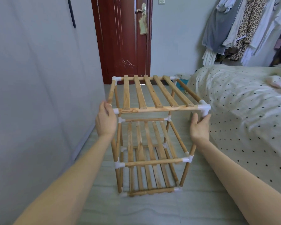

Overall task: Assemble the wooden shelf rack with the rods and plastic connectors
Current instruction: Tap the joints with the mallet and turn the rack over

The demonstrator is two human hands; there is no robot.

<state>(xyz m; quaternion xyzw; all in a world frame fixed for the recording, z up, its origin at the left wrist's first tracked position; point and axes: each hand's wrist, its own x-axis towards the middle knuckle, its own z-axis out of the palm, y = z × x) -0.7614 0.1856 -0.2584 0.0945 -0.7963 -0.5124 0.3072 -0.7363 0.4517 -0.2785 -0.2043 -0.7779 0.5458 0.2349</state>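
A wooden shelf rack (pixel 152 137) stands on the floor in front of me, three slatted tiers joined by rods and white plastic connectors. Its top shelf (pixel 154 93) has several flat slats. My left hand (pixel 106 119) is wrapped around the top shelf's near left corner, hiding the connector there. My right hand (pixel 199 127) is under the near right white connector (pixel 204 108), with fingertips touching its lower socket and fingers spread. No upright rod sits in that socket; the near right upright (pixel 187 166) ends lower down, behind my right hand.
A grey wardrobe panel (pixel 39 95) rises close on the left. A bed with a dotted cover (pixel 243 114) is tight against the rack's right side. A dark red door (pixel 123 39) is behind, and clothes (pixel 243 26) hang at the back right. Tiled floor (pixel 152 211) lies near me.
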